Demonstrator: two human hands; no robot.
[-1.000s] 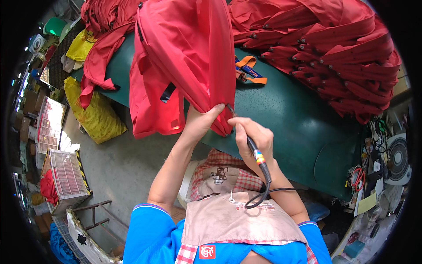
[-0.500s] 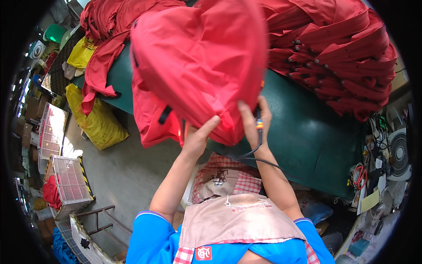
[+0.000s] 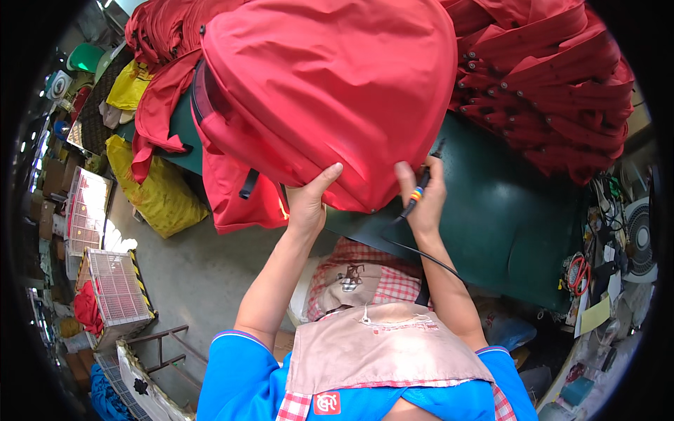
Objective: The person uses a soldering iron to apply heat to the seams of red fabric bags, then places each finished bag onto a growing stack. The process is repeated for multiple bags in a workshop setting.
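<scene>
A red fabric bag (image 3: 330, 98), shaped like a backpack, is held up over the near edge of the dark green tabletop (image 3: 484, 231). My left hand (image 3: 309, 200) grips its lower edge, thumb on top and fingers hidden beneath. A black strap end (image 3: 248, 184) hangs beside that hand, and a zipper runs along the bag's left side. In my right hand (image 3: 427, 193) is a slim black corded tool (image 3: 415, 198) with coloured bands and a thin dark tip pointing up and away. My right thumb is at the bag's lower right edge; whether it touches is unclear.
Stacked red fabric pieces with metal eyelets (image 3: 533, 91) lie at the back right, more red fabric (image 3: 161, 42) at the back left. Yellow bags (image 3: 158, 189) stand left of the table. The tool's black cord (image 3: 439, 261) crosses my right forearm. A fan (image 3: 639, 238) is far right.
The red bag has turned and spread flatter, its broad panel now facing me. My right hand has shifted right, away from the bag, and the tool's tip now shows.
</scene>
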